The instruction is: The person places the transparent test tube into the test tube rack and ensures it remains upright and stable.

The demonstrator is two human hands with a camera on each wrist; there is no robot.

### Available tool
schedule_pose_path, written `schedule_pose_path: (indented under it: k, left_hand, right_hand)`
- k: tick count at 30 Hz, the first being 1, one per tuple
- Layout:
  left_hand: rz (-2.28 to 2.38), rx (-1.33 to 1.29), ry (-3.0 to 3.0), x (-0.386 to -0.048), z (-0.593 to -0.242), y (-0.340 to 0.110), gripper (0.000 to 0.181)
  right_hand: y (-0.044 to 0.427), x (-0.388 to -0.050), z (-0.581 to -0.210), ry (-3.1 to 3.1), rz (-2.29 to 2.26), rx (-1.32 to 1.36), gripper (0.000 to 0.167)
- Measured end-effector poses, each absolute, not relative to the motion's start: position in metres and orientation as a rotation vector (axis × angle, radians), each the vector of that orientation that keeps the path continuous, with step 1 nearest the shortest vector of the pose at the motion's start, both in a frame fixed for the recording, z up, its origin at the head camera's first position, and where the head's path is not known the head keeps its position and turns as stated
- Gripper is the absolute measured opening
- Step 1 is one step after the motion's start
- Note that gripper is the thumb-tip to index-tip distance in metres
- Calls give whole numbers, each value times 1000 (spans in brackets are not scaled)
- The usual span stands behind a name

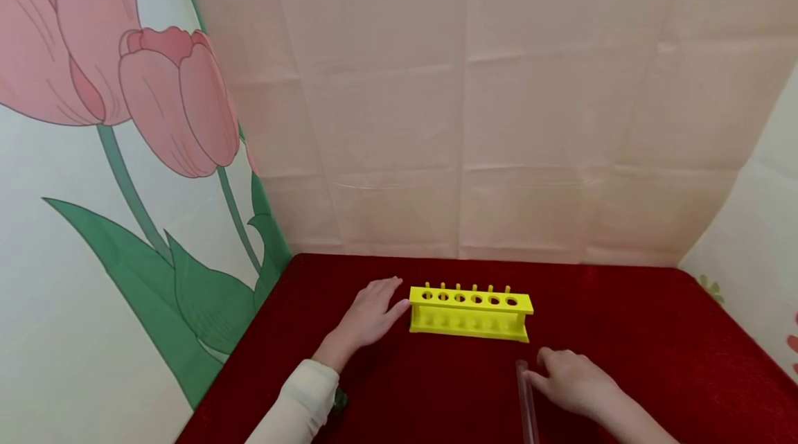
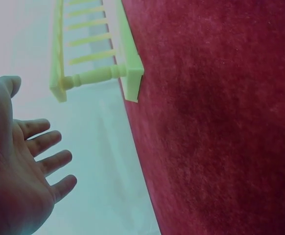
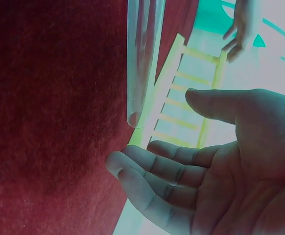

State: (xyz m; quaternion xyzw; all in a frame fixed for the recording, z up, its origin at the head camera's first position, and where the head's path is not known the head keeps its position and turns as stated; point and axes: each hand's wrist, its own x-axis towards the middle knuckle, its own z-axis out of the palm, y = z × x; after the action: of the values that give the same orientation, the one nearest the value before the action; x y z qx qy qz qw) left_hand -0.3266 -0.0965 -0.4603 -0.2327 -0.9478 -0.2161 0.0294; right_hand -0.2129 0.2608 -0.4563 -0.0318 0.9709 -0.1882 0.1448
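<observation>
A yellow test tube rack (image 1: 470, 302) with a row of round holes and upright pegs stands on the dark red table. My left hand (image 1: 368, 312) is beside the rack's left end, fingers extended, thumb close to the rack; whether it touches is unclear. The left wrist view shows that hand (image 2: 20, 166) with spread fingers and nothing in it. A clear test tube (image 1: 526, 402) lies in front of the rack, toward the right. My right hand (image 1: 573, 378) hovers just right of the tube. In the right wrist view its fingers are loosely bent and its palm holds nothing, with the tube (image 3: 145, 63) beyond the fingertips.
The red cloth-covered table (image 1: 411, 395) reaches back to a beige curtain (image 1: 499, 153). A tulip-printed sheet (image 1: 156, 222) hangs on the left and a pale one (image 1: 767, 188) on the right. A small dark object (image 1: 339, 400) shows beneath my left wrist.
</observation>
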Motion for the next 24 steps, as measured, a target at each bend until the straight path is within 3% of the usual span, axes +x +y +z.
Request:
schedule_pose_path:
  k: [24]
  left_hand:
    - [-628,-765,-2923,-328,-461,-81,68]
  right_hand:
    - [244,-204,-461,2813,-560,-110,37]
